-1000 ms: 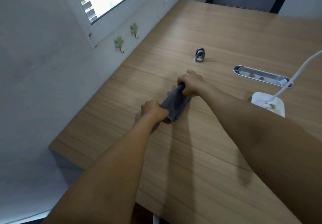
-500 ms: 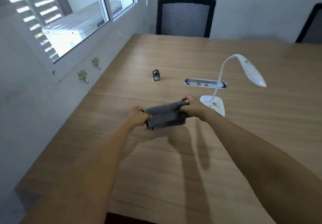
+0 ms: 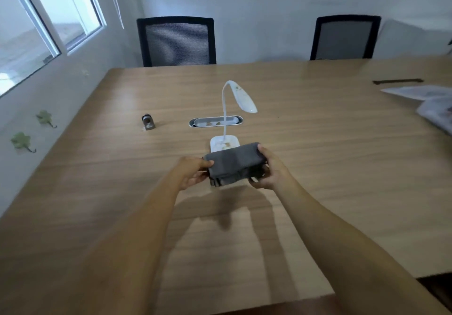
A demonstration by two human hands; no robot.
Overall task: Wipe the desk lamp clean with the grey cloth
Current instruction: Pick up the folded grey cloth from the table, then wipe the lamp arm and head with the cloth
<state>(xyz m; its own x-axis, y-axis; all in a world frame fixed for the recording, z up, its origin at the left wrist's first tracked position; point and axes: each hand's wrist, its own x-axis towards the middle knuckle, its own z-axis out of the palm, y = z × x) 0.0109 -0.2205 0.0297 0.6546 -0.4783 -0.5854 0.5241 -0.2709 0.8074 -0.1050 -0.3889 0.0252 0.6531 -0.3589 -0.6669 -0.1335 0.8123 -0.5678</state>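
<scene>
Both my left hand and right hand have fingers closed on the folded grey cloth; pushing too hard could tip the light desk lamp.

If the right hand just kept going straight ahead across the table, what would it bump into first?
Probably the lamp's white base, right beyond the right hand and the grey cloth it holds; depth is hard to judge.

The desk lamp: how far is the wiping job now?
Done: the folded grey cloth is picked up, held between the left hand and the right hand, above the table.
In hand: the cloth hovers in front of the desk lamp, not clearly touching it.
Left: all wiping; brownish spots show on the lamp's head and base.
</scene>
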